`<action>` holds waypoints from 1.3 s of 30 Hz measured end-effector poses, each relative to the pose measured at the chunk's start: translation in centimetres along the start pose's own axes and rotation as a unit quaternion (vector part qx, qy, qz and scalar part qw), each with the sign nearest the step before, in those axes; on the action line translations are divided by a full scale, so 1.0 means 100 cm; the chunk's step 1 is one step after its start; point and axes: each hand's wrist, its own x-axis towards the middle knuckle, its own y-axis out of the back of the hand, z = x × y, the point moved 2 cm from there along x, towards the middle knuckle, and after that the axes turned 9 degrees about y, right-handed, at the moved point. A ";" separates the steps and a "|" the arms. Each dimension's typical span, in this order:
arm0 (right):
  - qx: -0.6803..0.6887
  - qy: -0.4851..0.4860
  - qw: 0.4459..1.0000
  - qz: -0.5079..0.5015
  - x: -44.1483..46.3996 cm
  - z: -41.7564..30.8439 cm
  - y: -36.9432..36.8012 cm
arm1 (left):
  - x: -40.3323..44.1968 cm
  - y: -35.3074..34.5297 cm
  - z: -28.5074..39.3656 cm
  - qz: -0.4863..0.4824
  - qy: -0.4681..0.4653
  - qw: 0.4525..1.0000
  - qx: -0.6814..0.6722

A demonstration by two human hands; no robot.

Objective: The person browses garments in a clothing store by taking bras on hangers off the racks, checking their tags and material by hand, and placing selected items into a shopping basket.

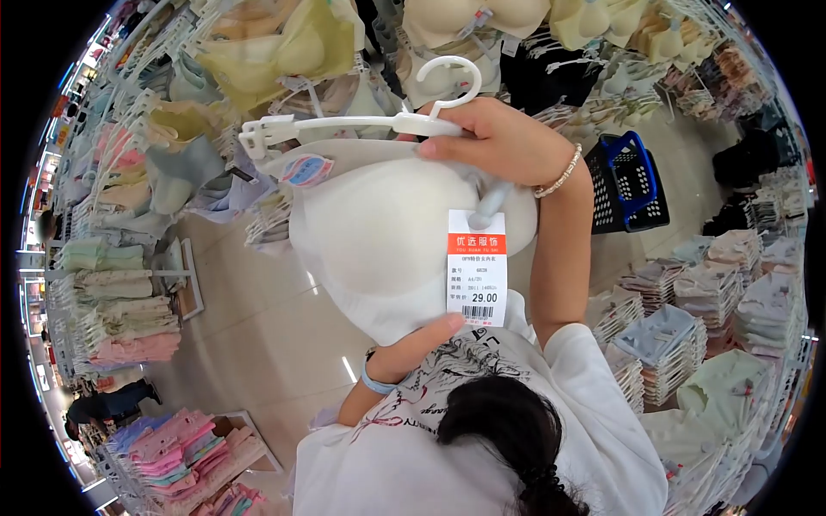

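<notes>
A white bra [379, 228] hangs from a white plastic hanger [344, 126], held up in front of me. My right hand [495, 142] is closed around the hanger just below its hook, the thumb lying over the bar and the top of the bra. A white and red price tag [477, 288] reading 29.00 dangles over the bra's front. At the tag's lower left corner, my left hand [422, 344] pinches it with the thumb on the printed side; the other fingers are mostly hidden. A small pink and blue label [307, 170] sits at the bra's upper left.
Racks of hanging bras [297, 47] stand close ahead and along the left. A black shopping basket [626, 185] with a blue handle is on the floor to the right. Stacks of folded garments [658, 344] line the right; pink folded clothes [176, 443] lie lower left.
</notes>
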 end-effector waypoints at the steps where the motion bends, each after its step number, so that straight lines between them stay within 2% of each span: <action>1: 0.001 0.001 1.000 -0.002 -0.002 0.002 -0.001 | -0.002 0.001 -0.003 0.008 0.023 1.000 0.001; 3: 0.037 -0.045 0.998 0.022 -0.005 0.006 0.000 | -0.004 0.009 -0.011 0.017 0.041 0.999 0.002; 4: 0.036 -0.041 0.998 0.019 -0.007 0.008 0.000 | -0.005 0.018 -0.017 0.034 -0.006 0.996 0.079; 5: 0.023 -0.079 0.996 0.019 -0.009 0.013 0.000 | -0.005 0.022 -0.018 0.052 -0.054 0.985 0.155; 6: 0.010 -0.117 0.993 0.017 -0.012 0.016 0.001 | -0.001 0.019 -0.012 0.055 -0.060 0.985 0.155; 7: -0.031 -0.150 0.988 0.010 -0.014 0.017 0.001 | 0.004 0.012 -0.004 -0.024 -0.087 0.995 -0.037; 8: -0.033 -0.146 0.989 0.006 -0.017 0.023 -0.001 | 0.007 0.008 0.002 -0.104 -0.110 0.962 -0.227; 10: -0.162 -0.154 0.967 0.125 -0.025 0.042 -0.003 | 0.007 0.012 0.004 -0.101 -0.120 0.958 -0.239; 11: -0.136 -0.213 0.958 0.139 -0.029 0.050 -0.002 | 0.007 0.014 0.006 -0.098 -0.122 0.955 -0.250; 12: -0.136 -0.210 0.958 0.139 -0.030 0.047 -0.002 | 0.007 0.014 0.008 -0.097 -0.125 0.955 -0.249; 14: -0.027 -0.137 0.943 0.301 -0.041 0.030 -0.003 | 0.007 0.011 0.013 -0.081 -0.134 0.964 -0.215; 15: 0.079 -0.126 0.942 0.302 -0.045 0.009 -0.003 | 0.006 0.008 0.016 -0.080 -0.136 0.964 -0.215; 16: 0.080 -0.125 0.942 0.300 -0.050 0.006 -0.007 | 0.005 0.005 0.017 -0.032 -0.113 0.979 -0.166; 17: 0.169 -0.022 0.949 0.266 -0.054 0.001 -0.010 | 0.004 0.004 0.016 0.017 -0.088 0.989 -0.116; 18: 0.255 0.079 0.936 0.229 -0.057 -0.004 -0.012 | 0.005 0.007 0.013 0.018 -0.087 0.989 -0.118; 19: 0.185 0.094 0.964 0.165 -0.058 -0.008 -0.013 | 0.007 0.009 0.013 0.032 -0.093 0.994 -0.050; 20: 0.185 0.092 0.964 0.166 -0.060 -0.011 -0.014 | 0.008 0.010 0.013 0.045 -0.099 0.994 0.018; 21: 0.110 0.068 0.982 0.141 -0.062 -0.014 -0.018 | 0.010 0.008 0.012 0.044 -0.096 0.994 0.018; 22: 0.034 0.045 0.992 0.114 -0.061 -0.019 -0.023 | 0.011 0.002 0.015 0.024 -0.172 0.983 -0.059; 23: 0.049 0.010 0.987 0.152 -0.061 -0.020 -0.027 | 0.012 -0.002 0.019 0.005 -0.246 0.960 -0.134; 24: 0.049 0.010 0.987 0.152 -0.060 -0.021 -0.029 | 0.013 -0.003 0.019 0.005 -0.245 0.960 -0.134; 26: -0.032 0.042 0.981 0.187 -0.059 -0.024 -0.031 | 0.015 0.000 0.015 0.058 -0.196 0.958 -0.199; 30: -0.011 0.025 0.984 0.175 -0.057 -0.027 -0.031 | 0.015 -0.001 0.013 0.036 -0.178 0.964 -0.192; 32: 0.065 -0.026 0.975 0.212 -0.058 -0.028 -0.032 | 0.011 -0.003 0.016 0.048 -0.186 0.977 -0.097; 33: 0.064 -0.022 0.975 0.212 -0.059 -0.022 -0.032 | 0.009 0.006 0.015 0.047 -0.189 0.976 -0.095; 34: 0.109 0.028 0.966 0.232 -0.062 -0.011 -0.032 | 0.005 0.017 0.014 0.036 -0.206 0.969 0.133; 35: 0.153 0.081 0.953 0.250 -0.063 -0.005 -0.029 | 0.003 0.023 0.015 0.026 -0.216 0.909 0.355; 36: 0.150 0.091 0.952 0.249 -0.061 -0.006 -0.026 | 0.000 0.020 0.023 0.012 -0.288 0.800 0.527; 37: 0.256 0.099 0.908 0.316 -0.062 -0.006 -0.023 | -0.003 0.021 0.026 0.001 -0.319 0.751 0.579; 38: 0.360 0.104 0.848 0.374 -0.064 -0.005 -0.020 | -0.002 0.025 0.032 -0.002 -0.329 0.739 0.588; 39: 0.351 0.112 0.838 0.403 -0.067 0.000 -0.017 | 0.000 0.029 0.037 0.000 -0.337 0.737 0.586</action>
